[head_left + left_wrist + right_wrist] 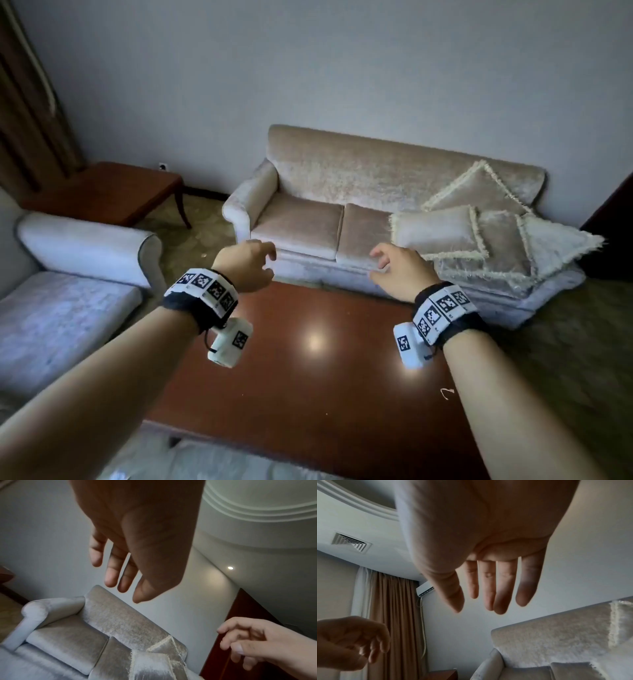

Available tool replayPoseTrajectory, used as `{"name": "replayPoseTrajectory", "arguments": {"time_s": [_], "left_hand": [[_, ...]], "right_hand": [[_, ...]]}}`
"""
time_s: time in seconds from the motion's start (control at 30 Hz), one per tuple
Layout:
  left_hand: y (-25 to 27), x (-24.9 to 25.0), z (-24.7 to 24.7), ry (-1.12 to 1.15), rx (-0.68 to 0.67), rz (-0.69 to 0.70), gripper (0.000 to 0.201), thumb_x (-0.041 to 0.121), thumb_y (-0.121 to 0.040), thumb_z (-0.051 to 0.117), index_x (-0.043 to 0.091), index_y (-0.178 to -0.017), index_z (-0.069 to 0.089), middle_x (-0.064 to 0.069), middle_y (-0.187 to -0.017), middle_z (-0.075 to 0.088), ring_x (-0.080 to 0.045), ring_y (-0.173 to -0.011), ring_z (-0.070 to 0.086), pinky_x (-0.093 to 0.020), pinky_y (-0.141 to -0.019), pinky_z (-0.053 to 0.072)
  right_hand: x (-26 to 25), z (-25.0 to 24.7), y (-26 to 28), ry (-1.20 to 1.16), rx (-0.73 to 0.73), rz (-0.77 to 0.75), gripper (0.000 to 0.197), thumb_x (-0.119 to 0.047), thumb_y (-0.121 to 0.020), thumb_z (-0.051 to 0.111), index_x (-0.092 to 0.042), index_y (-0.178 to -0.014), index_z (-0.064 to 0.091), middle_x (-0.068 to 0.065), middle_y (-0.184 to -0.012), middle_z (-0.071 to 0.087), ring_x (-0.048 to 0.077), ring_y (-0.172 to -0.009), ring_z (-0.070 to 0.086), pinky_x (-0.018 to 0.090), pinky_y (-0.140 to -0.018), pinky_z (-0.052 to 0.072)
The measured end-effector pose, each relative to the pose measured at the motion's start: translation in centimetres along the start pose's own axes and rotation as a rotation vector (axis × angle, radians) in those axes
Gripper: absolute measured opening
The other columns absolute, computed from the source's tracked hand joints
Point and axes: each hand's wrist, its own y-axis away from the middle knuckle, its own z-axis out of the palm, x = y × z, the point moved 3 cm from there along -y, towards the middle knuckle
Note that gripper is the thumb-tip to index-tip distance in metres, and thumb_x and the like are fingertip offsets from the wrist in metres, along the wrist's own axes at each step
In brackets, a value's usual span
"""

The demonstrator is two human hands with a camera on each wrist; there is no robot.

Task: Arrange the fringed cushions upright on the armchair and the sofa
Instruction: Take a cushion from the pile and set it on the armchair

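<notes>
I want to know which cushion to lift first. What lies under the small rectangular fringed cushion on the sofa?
The rectangular cushion lies on a flat square cushion, at the right end of the sofa. A third leans behind. The seat beneath the pile is hidden.

sofa (pixel 342 178): beige velvet | cushions (pixel 479 219): beige, cream fringe | table (pixel 308 377): seemingly reddish-brown

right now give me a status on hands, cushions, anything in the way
Left hand and right hand open, holding nothing. Fringed cushions heaped at the sofa's right end, none upright. Coffee table stands between person and sofa.
</notes>
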Motion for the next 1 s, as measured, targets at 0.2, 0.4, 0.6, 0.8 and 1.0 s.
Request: {"name": "replayPoseTrajectory", "arguments": {"time_s": [0.2, 0.4, 0.6, 0.8, 1.0], "left_hand": [[4.6, -4.7, 0.9, 0.001, 0.075, -0.079, 0.032, 0.023, -0.072, 0.056, 0.030, -0.103, 0.062, 0.008, -0.098, 0.062, -0.019, -0.089, 0.060, -0.035, -0.076, 0.051], [9.3, -11.4, 0.4, -0.039, 0.162, -0.109, 0.020, 0.027, -0.076, 0.058, 0.028, -0.095, 0.061, 0.004, -0.089, 0.061, -0.025, -0.078, 0.062, -0.032, -0.063, 0.048], [14.0, -19.7, -2.5, 0.002, 0.282, -0.183, 0.027, 0.034, -0.078, 0.060, 0.022, -0.102, 0.063, -0.003, -0.093, 0.059, -0.031, -0.085, 0.059, -0.043, -0.068, 0.050], [18.6, -29.7, -7.5, 0.194, 0.459, -0.263, 0.034, 0.041, -0.080, 0.052, 0.025, -0.109, 0.060, 0.003, -0.100, 0.059, -0.017, -0.084, 0.059, -0.035, -0.069, 0.050], [21.1, -40.1, -10.4, 0.165, 0.535, -0.323, 0.027, 0.025, -0.086, 0.064, 0.027, -0.112, 0.059, 0.010, -0.099, 0.056, -0.010, -0.084, 0.056, -0.033, -0.075, 0.051]], "right_hand": [[-2.9, 4.6, 1.2, -0.045, -0.024, -0.066, 0.034, -0.041, -0.081, 0.067, -0.035, -0.113, 0.056, -0.013, -0.100, 0.063, 0.015, -0.089, 0.061, 0.032, -0.075, 0.048], [-8.0, 6.9, 0.7, -0.050, 0.003, -0.171, 0.034, -0.041, -0.081, 0.067, -0.035, -0.112, 0.056, -0.014, -0.098, 0.063, 0.014, -0.087, 0.062, 0.036, -0.076, 0.052], [-16.3, 9.6, 0.0, -0.159, -0.027, -0.271, 0.036, -0.039, -0.080, 0.069, -0.035, -0.113, 0.057, -0.016, -0.096, 0.064, 0.004, -0.079, 0.063, 0.037, -0.077, 0.054], [-29.4, 13.9, -2.7, -0.270, -0.037, -0.411, 0.036, -0.033, -0.079, 0.072, -0.032, -0.113, 0.060, -0.012, -0.095, 0.066, 0.002, -0.079, 0.064, 0.036, -0.080, 0.054], [-39.8, 18.3, -7.4, -0.315, -0.072, -0.503, 0.035, -0.028, -0.079, 0.073, -0.032, -0.111, 0.061, -0.012, -0.092, 0.066, 0.000, -0.080, 0.063, 0.028, -0.075, 0.052]]}}
